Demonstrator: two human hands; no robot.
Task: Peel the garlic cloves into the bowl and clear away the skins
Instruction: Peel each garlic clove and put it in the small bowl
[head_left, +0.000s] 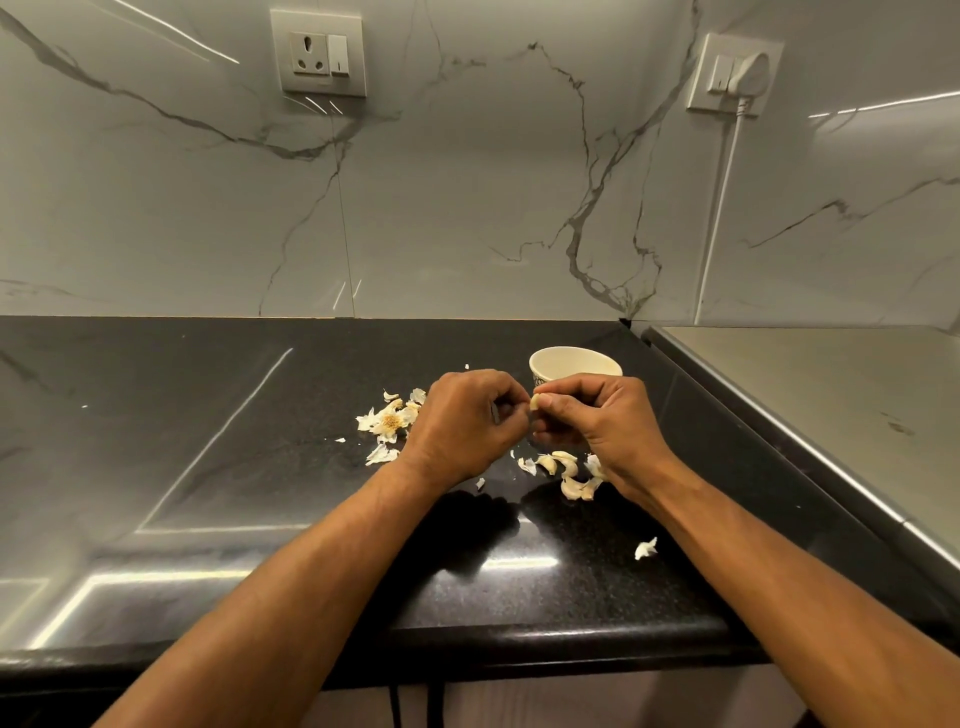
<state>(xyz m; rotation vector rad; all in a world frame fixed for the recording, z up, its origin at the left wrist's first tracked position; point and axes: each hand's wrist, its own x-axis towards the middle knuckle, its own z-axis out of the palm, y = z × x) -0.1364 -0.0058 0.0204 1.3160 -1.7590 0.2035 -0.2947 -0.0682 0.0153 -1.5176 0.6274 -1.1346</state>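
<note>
Marbled wall panels (467, 182) rise behind a glossy black table (208, 467), with a switch socket (318, 52) on the far left and a plugged-in adapter (737, 73) with its white cord on the far right. A steel surface (831, 405) adjoins the table on the right. The cream bowl (574, 364) stands far of the hands, just behind the right one; what it holds cannot be seen from this angle.

Both hands hover over the table, close together. The left hand (462, 421) is curled, its fingertips turned towards the right hand, but whether they pinch skin or nothing cannot be told. The right hand (597, 415) pinches a garlic clove (535, 401) between thumb and fingers, a pale tip showing.

On the left lies a heap of skins with the root stub (389, 421); near the right wrist lie several unpeeled cloves (569, 475); one stray skin (645, 548) sits nearer the table edge.

The risks seem modest. A slick clove could squirt out of the pinch and roll off the near edge (the polished top offers no grip). Papery skins are light, so a draught from a quick arm movement may scatter them further or drift them into the bowl. The right wrist hangs just over the loose cloves and could knock them aside.
</note>
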